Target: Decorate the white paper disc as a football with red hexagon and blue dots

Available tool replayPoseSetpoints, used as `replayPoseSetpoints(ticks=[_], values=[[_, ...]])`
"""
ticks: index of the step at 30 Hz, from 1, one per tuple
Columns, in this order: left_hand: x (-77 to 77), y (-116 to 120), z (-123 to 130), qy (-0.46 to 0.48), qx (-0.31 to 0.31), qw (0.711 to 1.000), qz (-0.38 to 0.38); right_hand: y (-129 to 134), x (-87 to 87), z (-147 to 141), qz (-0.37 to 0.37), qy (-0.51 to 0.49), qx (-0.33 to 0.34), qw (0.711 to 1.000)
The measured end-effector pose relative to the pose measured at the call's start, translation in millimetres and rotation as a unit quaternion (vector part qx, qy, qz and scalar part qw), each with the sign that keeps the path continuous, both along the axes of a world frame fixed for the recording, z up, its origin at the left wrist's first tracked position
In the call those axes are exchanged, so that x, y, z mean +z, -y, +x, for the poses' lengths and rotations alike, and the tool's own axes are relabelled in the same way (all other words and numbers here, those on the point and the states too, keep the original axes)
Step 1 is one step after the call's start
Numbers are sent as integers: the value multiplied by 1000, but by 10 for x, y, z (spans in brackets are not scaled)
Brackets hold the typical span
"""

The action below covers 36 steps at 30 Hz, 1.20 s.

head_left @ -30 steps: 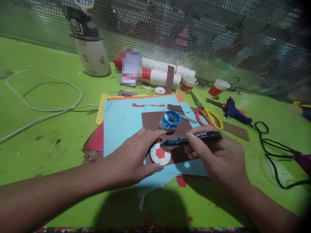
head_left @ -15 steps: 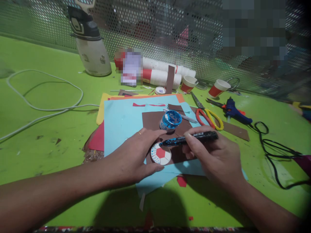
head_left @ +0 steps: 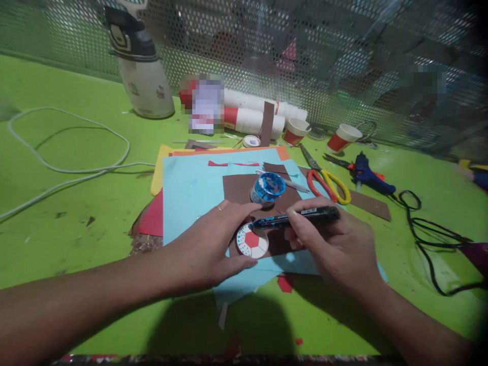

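A round white disc with a red hexagon at its centre and blue dots on its left sections lies on brown paper. Thumb and fingers of my left hand grip its left edge from both sides. In my right hand is a black marker, pointing left, its tip at the disc's top. Just behind the disc stands an open blue paint pot, smeared inside with blue and white. Light blue sheets lie beneath the brown paper.
Scissors with red and yellow handles and a blue glue gun lie to the right. Paper cups, stacked cups and a spray bottle are at the back. A white cable loops at left.
My right hand and the marker have shifted very slightly left. My left hand keeps its place at the disc.
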<state>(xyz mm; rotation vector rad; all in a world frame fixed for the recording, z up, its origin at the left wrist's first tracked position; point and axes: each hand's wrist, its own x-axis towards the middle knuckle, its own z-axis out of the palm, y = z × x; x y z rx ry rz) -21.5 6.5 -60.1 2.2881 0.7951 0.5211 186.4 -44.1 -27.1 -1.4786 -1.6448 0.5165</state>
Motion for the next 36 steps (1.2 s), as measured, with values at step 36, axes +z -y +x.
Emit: replayPoseSetpoints(ticks=[36], values=[[-3, -10, 5, 14, -2, 1000, 9, 31, 37, -22, 50, 39, -18, 998]])
